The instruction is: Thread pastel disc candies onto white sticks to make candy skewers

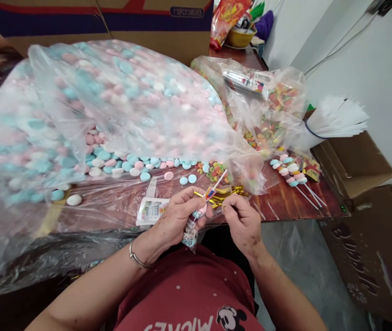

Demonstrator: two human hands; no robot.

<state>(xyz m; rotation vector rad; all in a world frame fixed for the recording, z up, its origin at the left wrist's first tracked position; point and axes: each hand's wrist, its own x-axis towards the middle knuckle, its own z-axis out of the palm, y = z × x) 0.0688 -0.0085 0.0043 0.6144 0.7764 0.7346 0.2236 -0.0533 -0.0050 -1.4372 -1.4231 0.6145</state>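
My left hand is closed around a candy skewer in a clear wrapper. Its bagged end points down towards my body, and its white stick slants up to the right above my fingers. A gold twist tie crosses the gathered neck of the wrapper. Just to the right, my right hand pinches what looks like the end of this tie; the fingertips partly hide it. More gold ties lie on the table behind my hands. A printed white packet rests beside my left hand.
A huge clear bag of pastel candies covers the table's left and middle, some spilling out. Bags of ring candies lie behind right. Unwrapped skewers, a bundle of white sticks and cardboard boxes are at the right.
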